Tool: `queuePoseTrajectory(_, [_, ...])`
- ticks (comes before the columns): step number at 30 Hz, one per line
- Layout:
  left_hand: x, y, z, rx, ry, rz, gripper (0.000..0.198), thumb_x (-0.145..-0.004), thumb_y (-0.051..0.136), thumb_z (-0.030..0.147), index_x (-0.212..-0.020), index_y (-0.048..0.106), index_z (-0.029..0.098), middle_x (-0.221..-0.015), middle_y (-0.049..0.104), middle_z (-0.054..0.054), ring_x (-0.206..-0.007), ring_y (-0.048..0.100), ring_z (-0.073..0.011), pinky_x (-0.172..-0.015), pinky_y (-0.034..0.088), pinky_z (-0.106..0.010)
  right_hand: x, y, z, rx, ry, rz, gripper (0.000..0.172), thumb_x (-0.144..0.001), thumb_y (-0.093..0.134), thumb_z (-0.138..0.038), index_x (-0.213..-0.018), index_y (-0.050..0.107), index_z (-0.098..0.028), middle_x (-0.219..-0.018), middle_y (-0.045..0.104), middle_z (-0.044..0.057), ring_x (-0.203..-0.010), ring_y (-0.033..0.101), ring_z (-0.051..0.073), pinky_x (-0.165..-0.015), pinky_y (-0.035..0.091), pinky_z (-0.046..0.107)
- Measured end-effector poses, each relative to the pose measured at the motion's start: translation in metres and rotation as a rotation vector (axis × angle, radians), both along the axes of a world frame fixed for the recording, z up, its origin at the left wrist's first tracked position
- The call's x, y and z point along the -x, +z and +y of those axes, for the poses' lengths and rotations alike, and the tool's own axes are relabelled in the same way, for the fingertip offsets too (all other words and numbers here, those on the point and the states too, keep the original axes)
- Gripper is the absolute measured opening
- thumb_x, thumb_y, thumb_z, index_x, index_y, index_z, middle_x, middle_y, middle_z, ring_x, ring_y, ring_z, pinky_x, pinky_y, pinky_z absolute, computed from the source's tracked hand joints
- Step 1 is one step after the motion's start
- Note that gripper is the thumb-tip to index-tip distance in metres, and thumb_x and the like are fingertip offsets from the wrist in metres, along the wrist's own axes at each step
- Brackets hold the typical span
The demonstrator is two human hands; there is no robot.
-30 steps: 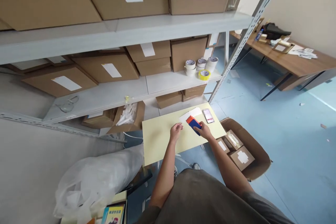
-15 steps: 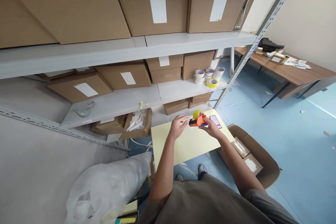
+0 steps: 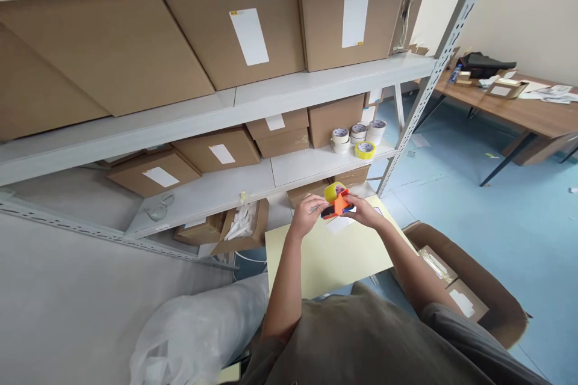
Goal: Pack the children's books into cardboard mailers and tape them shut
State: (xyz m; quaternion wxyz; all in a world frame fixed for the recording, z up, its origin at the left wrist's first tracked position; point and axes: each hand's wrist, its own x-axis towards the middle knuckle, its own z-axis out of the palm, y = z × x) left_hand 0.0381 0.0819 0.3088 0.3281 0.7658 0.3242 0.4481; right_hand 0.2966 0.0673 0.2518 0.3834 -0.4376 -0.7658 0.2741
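An orange and blue tape dispenser (image 3: 338, 203) with a yellow tape roll on it is held up above the pale yellow table (image 3: 325, 255). My right hand (image 3: 363, 211) grips the dispenser from the right side. My left hand (image 3: 307, 212) has come to its left side, fingers curled and touching it near the roll. Under the hands lie white paper sheets (image 3: 339, 224) on the table.
A grey metal shelf rack (image 3: 289, 99) holds cardboard boxes and several tape rolls (image 3: 356, 135). An open cardboard box (image 3: 456, 283) with small packets stands on the blue floor at right. A white plastic bag (image 3: 198, 337) lies lower left. A wooden desk (image 3: 515, 108) stands far right.
My right hand lifted the tape dispenser off the table and turned it so the yellow roll shows. My left hand rose and closed in on it. The head view tilted upward.
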Motion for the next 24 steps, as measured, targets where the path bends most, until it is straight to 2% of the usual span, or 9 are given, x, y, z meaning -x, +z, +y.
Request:
queuePoseTrajectory(3, [-0.012,-0.001,0.009,0.045,0.073,-0.036,0.033,-0.103,0.064,0.048,-0.095,0.083,0.023,-0.099,0.079,-0.008,-0.097,0.071,-0.0224,-0.093,0.056,-0.036,-0.010,-0.001,0.014,0.000,0.015,0.002,0.037,-0.092,0.078,-0.051,-0.118,0.073,-0.024,-0.116,0.076,0.010,-0.109,0.070,0.030,-0.100,0.056,0.043])
queuePoseTrajectory(6, [-0.019,-0.007,0.020,0.165,0.068,-0.071,0.044,-0.105,0.056,0.054,-0.098,0.083,0.019,-0.102,0.079,-0.011,-0.098,0.072,-0.0221,-0.090,0.057,-0.033,-0.020,-0.005,0.025,-0.003,0.039,-0.001,0.042,-0.091,0.081,-0.047,-0.125,0.073,-0.023,-0.123,0.076,0.012,-0.115,0.071,0.032,-0.104,0.054,0.046])
queuePoseTrajectory(11, [-0.027,-0.016,0.036,0.221,0.069,-0.086,0.038,-0.094,0.073,0.055,-0.098,0.083,0.019,-0.104,0.079,-0.011,-0.096,0.073,-0.0225,-0.084,0.058,-0.032,-0.036,-0.011,0.039,0.009,0.052,-0.002,0.051,-0.088,0.085,-0.042,-0.133,0.072,-0.023,-0.133,0.075,0.014,-0.121,0.070,0.034,-0.108,0.053,0.049])
queuePoseTrajectory(15, [-0.038,-0.015,0.039,0.159,0.184,-0.080,0.033,-0.094,0.073,0.053,-0.091,0.084,0.022,-0.093,0.078,-0.008,-0.086,0.073,-0.0210,-0.078,0.058,-0.032,-0.045,-0.007,0.047,0.008,0.081,-0.012,0.052,-0.087,0.086,-0.041,-0.135,0.072,-0.024,-0.138,0.073,0.015,-0.125,0.069,0.034,-0.110,0.052,0.049])
queuePoseTrajectory(19, [-0.052,-0.011,0.033,0.022,0.310,-0.083,0.029,-0.098,0.070,0.048,-0.091,0.085,0.024,-0.090,0.078,-0.007,-0.086,0.073,-0.0214,-0.080,0.058,-0.033,-0.052,0.001,0.054,-0.003,0.139,-0.007,0.048,-0.091,0.081,-0.041,-0.136,0.072,-0.024,-0.138,0.073,0.015,-0.125,0.069,0.033,-0.109,0.053,0.047])
queuePoseTrajectory(24, [-0.067,-0.013,0.025,-0.143,0.482,-0.096,0.031,-0.104,0.062,0.046,-0.097,0.084,0.024,-0.091,0.078,-0.007,-0.086,0.073,-0.0209,-0.082,0.059,-0.033,-0.061,0.005,0.063,-0.026,0.106,-0.033,0.047,-0.092,0.080,-0.046,-0.133,0.073,-0.024,-0.125,0.078,0.013,-0.111,0.073,0.031,-0.101,0.056,0.044])
